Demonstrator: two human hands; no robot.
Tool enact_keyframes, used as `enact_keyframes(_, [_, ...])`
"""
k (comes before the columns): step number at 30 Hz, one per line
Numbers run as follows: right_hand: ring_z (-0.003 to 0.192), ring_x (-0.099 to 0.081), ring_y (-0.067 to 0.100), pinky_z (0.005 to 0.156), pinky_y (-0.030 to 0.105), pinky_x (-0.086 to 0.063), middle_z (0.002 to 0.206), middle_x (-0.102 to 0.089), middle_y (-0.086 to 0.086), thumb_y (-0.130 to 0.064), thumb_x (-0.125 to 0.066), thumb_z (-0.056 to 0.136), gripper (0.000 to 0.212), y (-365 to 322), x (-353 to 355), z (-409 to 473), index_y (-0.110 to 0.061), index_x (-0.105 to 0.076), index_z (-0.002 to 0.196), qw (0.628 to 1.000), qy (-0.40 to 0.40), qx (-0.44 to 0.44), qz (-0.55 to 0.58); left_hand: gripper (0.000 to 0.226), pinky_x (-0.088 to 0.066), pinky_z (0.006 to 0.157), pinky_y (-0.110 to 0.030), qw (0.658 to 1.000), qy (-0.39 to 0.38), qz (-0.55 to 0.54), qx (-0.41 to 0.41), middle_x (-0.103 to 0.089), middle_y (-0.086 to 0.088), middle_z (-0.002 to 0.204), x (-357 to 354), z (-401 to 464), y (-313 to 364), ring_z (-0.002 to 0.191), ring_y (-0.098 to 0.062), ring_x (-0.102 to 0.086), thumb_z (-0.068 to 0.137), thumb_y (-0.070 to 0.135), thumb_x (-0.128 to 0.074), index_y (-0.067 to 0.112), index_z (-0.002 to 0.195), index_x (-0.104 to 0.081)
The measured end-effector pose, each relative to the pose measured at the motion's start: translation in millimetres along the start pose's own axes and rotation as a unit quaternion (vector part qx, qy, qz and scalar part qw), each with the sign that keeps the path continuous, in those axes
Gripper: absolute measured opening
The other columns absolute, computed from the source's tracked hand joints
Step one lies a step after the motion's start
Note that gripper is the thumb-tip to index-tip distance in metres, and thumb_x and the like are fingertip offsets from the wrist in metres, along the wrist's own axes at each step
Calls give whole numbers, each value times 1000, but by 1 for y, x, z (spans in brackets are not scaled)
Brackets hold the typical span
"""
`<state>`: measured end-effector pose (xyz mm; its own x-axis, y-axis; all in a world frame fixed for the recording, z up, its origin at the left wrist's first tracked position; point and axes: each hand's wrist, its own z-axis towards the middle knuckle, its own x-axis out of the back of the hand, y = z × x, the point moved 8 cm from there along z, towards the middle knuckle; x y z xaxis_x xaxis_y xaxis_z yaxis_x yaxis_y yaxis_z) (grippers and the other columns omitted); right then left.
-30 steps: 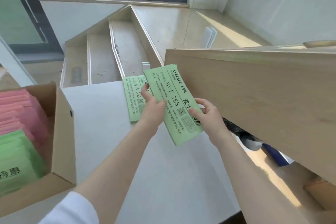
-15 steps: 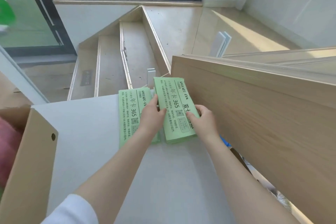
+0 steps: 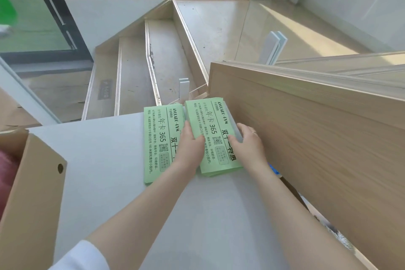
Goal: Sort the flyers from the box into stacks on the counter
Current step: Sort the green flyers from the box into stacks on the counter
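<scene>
Two stacks of green flyers lie side by side at the far end of the grey counter [image 3: 105, 160]. The left green stack [image 3: 157, 138] lies free. The right green stack [image 3: 210, 125] rests flat on the counter between my hands. My left hand [image 3: 190, 149] presses its left edge and covers the gap between the stacks. My right hand [image 3: 247, 144] holds its right edge, fingers spread over the top sheet. The cardboard box [image 3: 32, 193] stands at the left edge, with a bit of pink flyers [image 3: 6, 171] showing inside.
A tall wooden panel [image 3: 306, 127] rises along the counter's right side, close to the right stack. Beyond the counter's far edge, wooden stairs [image 3: 166, 61] drop away toward a window. Bare grey counter lies between the box and the stacks.
The green stack that both hands held tilted in the air has come down flat onto the counter, to the right of the first stack. The view has shifted right, so less of the box shows.
</scene>
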<state>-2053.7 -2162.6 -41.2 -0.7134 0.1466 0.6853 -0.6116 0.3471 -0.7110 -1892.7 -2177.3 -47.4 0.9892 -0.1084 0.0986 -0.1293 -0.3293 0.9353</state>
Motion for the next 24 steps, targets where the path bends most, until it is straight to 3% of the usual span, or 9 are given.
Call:
enact_keyframes(4, [109,-57,13,97,38,-45,128,-55,-9,-9,-39,96,29,-7,-12,11,-15,-50,123,969,-92,-54,221,44,-54,84,-45,992,-16,-109,56,-62,3,117,-6,3,-8,101,-19,-63,93,9,-39,29,132,-40])
enact_keyframes(7, [100,-63,17,88,41,-51,116,-64,-4,-6,-34,97,34,-11,-19,16,-17,-50,125,944,-156,-71,283,43,-54,84,-43,985,-25,-155,74,-64,0,117,-10,6,-8,101,-21,-64,93,6,-38,26,131,-44])
enact_keyframes(11, [95,-64,16,77,34,-53,114,-63,-3,-1,-32,94,47,-12,-24,15,-29,-46,128,946,-177,-82,260,53,-51,90,-44,982,-34,-173,71,-62,0,121,-13,4,-8,105,-20,-62,92,0,-35,27,136,-41])
enact_keyframes(14, [94,-66,17,77,37,-55,107,-66,-4,2,-31,90,50,-15,-19,12,-26,-50,126,953,-152,-78,252,52,-52,86,-39,982,-37,-168,75,-61,1,123,-11,1,-8,104,-18,-62,93,3,-36,28,138,-39])
enact_keyframes(16, [91,-65,16,76,34,-53,105,-66,-6,-1,-34,91,41,-19,-11,11,-20,-53,122,964,-125,-60,225,49,-49,92,-39,984,-51,-154,67,-61,4,123,-10,-4,-1,106,-16,-61,93,7,-38,27,137,-40])
enact_keyframes(19, [105,-52,14,89,31,-42,114,-53,-5,-13,-45,94,35,-33,12,4,-12,-48,128,996,-38,11,86,42,-35,95,-23,993,-46,-107,22,-48,18,124,-4,-25,17,106,3,-48,94,10,-43,30,131,-40])
enact_keyframes(21, [119,-46,15,100,32,-38,125,-52,-2,-14,-48,93,33,-54,18,-12,-13,-51,126,993,-1,91,76,47,-30,92,-21,998,-23,-52,-35,-43,16,128,11,-46,31,113,5,-38,94,12,-47,32,136,-39])
enact_keyframes(24, [108,-51,6,93,20,-39,106,-58,-12,-12,-47,94,22,-93,6,-52,-19,-62,108,973,-48,192,115,35,-42,83,-11,995,5,-6,-103,-56,15,121,48,-84,47,109,1,-53,93,11,-48,31,122,-52])
